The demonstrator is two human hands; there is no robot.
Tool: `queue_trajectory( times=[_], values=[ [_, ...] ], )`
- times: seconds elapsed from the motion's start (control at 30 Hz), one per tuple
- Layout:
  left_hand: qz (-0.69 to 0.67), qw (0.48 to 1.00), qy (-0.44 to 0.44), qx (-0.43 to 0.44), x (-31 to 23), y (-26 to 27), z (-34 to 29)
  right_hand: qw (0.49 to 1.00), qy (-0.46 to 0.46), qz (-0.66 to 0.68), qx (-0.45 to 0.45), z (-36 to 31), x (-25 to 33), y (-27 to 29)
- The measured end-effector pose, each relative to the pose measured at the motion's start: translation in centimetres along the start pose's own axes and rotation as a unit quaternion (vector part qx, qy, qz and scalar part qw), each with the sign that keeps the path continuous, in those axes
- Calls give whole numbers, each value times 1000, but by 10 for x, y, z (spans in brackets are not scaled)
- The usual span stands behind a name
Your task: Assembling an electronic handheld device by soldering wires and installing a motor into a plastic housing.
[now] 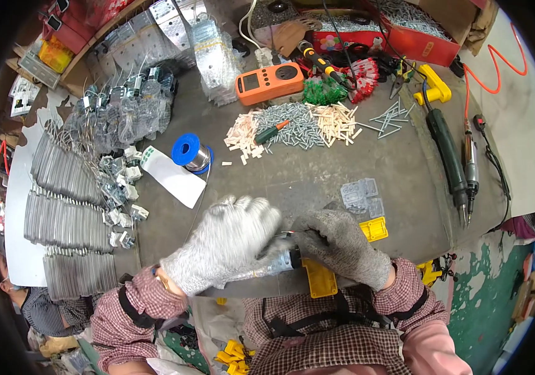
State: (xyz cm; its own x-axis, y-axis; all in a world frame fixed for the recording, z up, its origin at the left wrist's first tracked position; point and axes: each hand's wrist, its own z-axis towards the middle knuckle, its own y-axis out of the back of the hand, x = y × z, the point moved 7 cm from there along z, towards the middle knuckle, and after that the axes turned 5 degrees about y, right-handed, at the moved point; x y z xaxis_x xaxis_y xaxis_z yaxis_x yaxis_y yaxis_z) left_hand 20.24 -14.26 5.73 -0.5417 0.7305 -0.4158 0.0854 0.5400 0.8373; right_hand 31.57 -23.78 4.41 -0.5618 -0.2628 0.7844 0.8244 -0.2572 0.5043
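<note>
My left hand (227, 234), in a light grey knit glove, is curled closed and slightly smeared by motion. My right hand (345, 244), in a dark grey glove, pinches its fingers together close beside it. A thin wire end (288, 232) shows in the gap between the hands; what each hand grips is mostly hidden. Under them at the table's front edge lies a clear, shiny cylindrical piece (267, 269), partly covered. A yellow plastic shell (321, 279) hangs below my right hand, by the table edge. Another yellow shell (374, 229) lies right of that hand, near clear plastic covers (361, 195).
A blue solder spool (187, 153) stands on white paper (176, 181). Behind are an orange meter (269, 82), screws (289, 122) and pale small pegs (336, 125). Bundled grey rods (67, 222) fill the left. Electric screwdriver (447, 153) and soldering iron (470, 162) lie right.
</note>
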Motion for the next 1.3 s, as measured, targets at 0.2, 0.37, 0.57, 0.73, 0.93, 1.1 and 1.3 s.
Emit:
queue_trajectory(
  times=[0.2,0.37,0.57,0.73,0.93,1.1,1.3],
  values=[
    [-111,988,-104,3,-7,-7,-2,999,-21,31,18,-1,-3,-3],
    [-443,891,20,-101,26,-21,-6,999,-27,28,18,-1,-2,-2],
    [-80,928,-176,-317,-6,-4,-21,999,-22,0,30,-1,4,4],
    [167,874,-8,-456,91,64,17,996,-70,-8,60,-3,-4,-2],
    [212,915,-37,-341,115,78,44,997,-50,-24,47,-3,-7,1],
    [155,949,-14,-274,118,45,52,995,-20,-48,86,-1,5,-4],
    [-493,857,6,-150,49,7,0,997,-23,-62,48,-8,-9,-5]
  ],
)
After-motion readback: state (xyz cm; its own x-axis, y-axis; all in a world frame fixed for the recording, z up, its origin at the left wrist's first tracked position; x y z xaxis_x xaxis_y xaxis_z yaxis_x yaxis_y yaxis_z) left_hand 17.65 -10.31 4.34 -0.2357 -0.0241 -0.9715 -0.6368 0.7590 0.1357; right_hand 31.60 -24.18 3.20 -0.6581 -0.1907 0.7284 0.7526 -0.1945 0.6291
